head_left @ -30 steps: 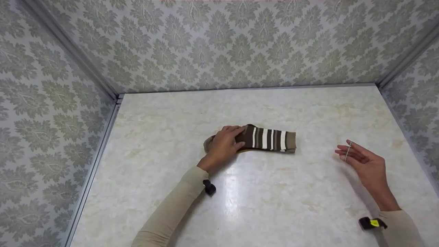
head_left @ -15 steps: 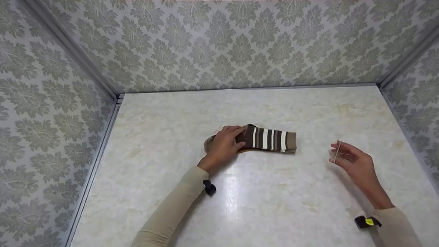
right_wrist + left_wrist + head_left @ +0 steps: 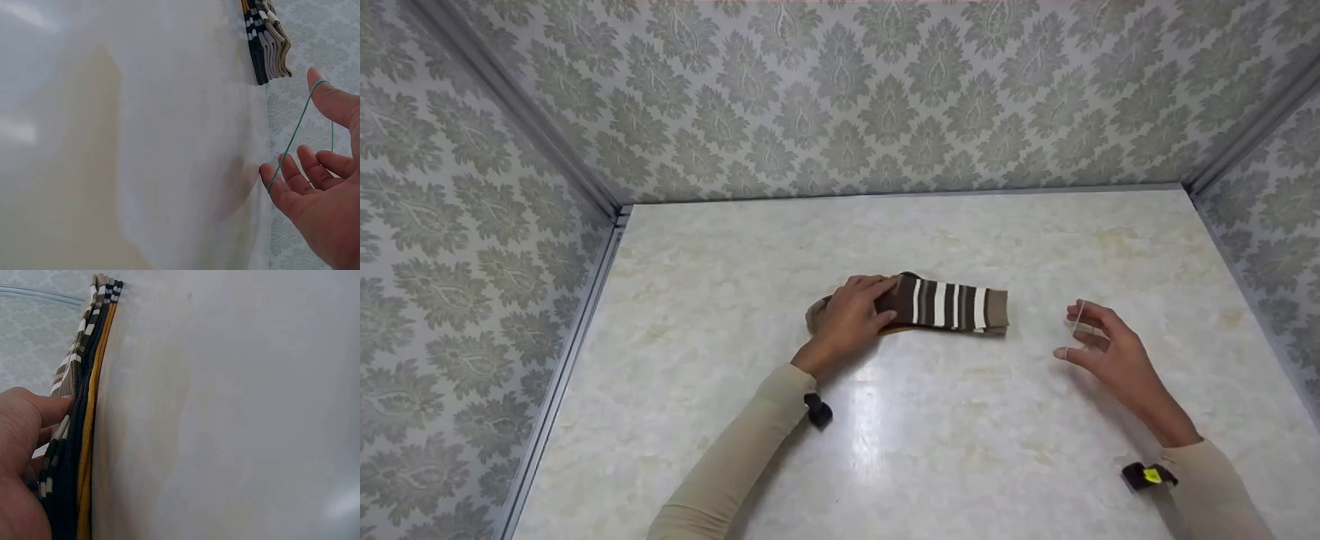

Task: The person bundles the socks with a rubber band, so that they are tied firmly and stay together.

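A stack of striped socks (image 3: 952, 304) lies flat on the table, cuffs to the right, with brown and white stripes on top. My left hand (image 3: 847, 315) holds the stack near its toe end and covers part of it. In the left wrist view the thumb (image 3: 53, 409) lies against the edge of the layered socks (image 3: 87, 422), where navy and mustard layers show. To the right of the cuffs, apart from them, my right hand (image 3: 1117, 360) hovers with fingers spread. A thin green rubber band (image 3: 295, 132) is stretched between its thumb and index finger.
The pale marbled table (image 3: 960, 450) meets patterned wall panels (image 3: 847, 112) at the back and sides. Grey metal strips (image 3: 562, 360) run along the left edge. Each wrist bears a small black camera (image 3: 818, 411).
My right hand has moved left toward the sock cuffs, and its thumb and fingers have spread wider with the rubber band around them. The left hand and the socks have stayed put.
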A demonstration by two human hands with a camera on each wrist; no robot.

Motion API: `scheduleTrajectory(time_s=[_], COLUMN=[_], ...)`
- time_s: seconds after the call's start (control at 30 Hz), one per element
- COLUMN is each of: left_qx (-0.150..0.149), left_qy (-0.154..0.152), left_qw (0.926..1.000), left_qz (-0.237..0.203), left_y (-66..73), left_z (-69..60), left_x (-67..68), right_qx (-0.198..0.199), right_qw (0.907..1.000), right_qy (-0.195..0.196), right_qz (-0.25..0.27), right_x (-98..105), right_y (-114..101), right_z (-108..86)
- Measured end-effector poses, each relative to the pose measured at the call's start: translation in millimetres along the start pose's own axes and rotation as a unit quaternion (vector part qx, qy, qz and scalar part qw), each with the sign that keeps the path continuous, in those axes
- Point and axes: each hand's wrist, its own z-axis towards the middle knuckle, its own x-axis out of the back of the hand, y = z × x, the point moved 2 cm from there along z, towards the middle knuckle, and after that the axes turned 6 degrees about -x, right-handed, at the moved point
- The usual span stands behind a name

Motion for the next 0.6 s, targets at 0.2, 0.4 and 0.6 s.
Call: scheduleTrajectory(time_s=[0.2,0.4,0.6], left_qx=[-0.002,-0.013,-0.029], left_qy=[0.002,-0.007,-0.034], left_qw=[1.0,0.9999,0.9979], left_qz=[-0.004,0.001,-0.047], left_y=[-0.3,-1.3,-2.8], left_z=[-0.7,1.0,5.5], left_x=[-0.8,1.5,10.7], right_qx=[-0.006,0.005,0.001], right_qw=[0.9999,0.9996,0.9993], right_qy=[-0.009,-0.022,-0.033], right_qz=[0.01,0.014,0.017], right_x=[-8.3,-16.8,-23.5], right_y=[-6.9,-12.1,-14.4], right_z=[5.9,13.3,20.4])
